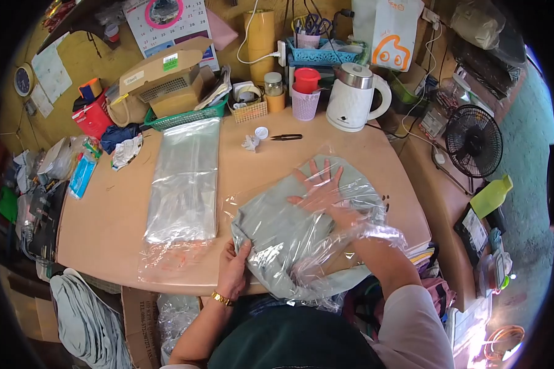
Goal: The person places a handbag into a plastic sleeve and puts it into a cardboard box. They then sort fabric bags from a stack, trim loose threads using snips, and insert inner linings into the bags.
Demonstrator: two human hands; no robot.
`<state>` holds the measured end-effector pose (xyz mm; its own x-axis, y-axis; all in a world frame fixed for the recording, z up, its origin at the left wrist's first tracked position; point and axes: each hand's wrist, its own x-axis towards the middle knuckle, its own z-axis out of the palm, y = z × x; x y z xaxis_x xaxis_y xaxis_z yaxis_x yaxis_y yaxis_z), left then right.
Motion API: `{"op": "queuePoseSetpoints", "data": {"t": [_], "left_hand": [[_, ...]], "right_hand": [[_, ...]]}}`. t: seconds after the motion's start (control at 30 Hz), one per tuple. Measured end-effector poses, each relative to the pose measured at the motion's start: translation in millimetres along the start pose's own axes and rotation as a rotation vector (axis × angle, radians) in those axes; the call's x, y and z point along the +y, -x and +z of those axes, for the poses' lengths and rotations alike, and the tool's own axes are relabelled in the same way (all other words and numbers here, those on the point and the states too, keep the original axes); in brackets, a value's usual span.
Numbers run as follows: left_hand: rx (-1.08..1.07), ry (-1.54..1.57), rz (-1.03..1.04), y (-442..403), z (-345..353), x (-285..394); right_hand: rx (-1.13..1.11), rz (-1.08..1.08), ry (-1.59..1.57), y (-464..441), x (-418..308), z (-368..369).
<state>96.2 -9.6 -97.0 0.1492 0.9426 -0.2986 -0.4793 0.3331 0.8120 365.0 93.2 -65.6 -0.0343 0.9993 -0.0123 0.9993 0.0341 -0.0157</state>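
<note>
A grey-green folded cloth (277, 227) lies on the table in front of me, covered by a clear plastic bag (308, 270) that is wrinkled and shiny. My right hand (322, 189) reaches in under the film through the bag's near right side, its fingers spread flat on the far part of the cloth. At the near left edge, my left hand (234, 264) pinches the bag, with the thumb on top and the other fingers partly hidden. Left of it lies a flat stack of clear plastic bags (183, 184).
Black thread snips (287, 136), a white round lid (261, 133) and a crumpled scrap (250, 143) sit behind the bag. A white electric kettle (351, 98), a lilac cup (305, 101) and a green basket (188, 117) line the back. A black fan (474, 141) stands right.
</note>
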Motion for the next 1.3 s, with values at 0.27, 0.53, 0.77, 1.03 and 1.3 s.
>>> {"op": "queuePoseSetpoints", "data": {"t": [0.27, 0.53, 0.77, 1.03, 1.3], "left_hand": [[-0.029, -0.017, -0.211, 3.9, 10.0, 22.8], [0.216, -0.235, 0.158, -68.6, 28.7, 35.3], [0.211, 0.067, 0.123, -77.2, 2.9, 22.3], [0.007, -0.265, -0.185, -91.0, 25.8, 69.2], [0.169, -0.378, 0.310, -29.6, -20.3, 110.1]], "right_hand": [[0.065, -0.005, -0.070, -37.0, 15.5, 18.4], [0.063, -0.020, -0.059, -36.7, 19.0, 15.5], [0.064, -0.018, -0.069, -41.5, 25.7, 17.7], [0.106, -0.096, 0.000, -33.3, 10.9, 46.1], [-0.591, -0.837, -0.921, 139.7, -37.9, -63.0]]}}
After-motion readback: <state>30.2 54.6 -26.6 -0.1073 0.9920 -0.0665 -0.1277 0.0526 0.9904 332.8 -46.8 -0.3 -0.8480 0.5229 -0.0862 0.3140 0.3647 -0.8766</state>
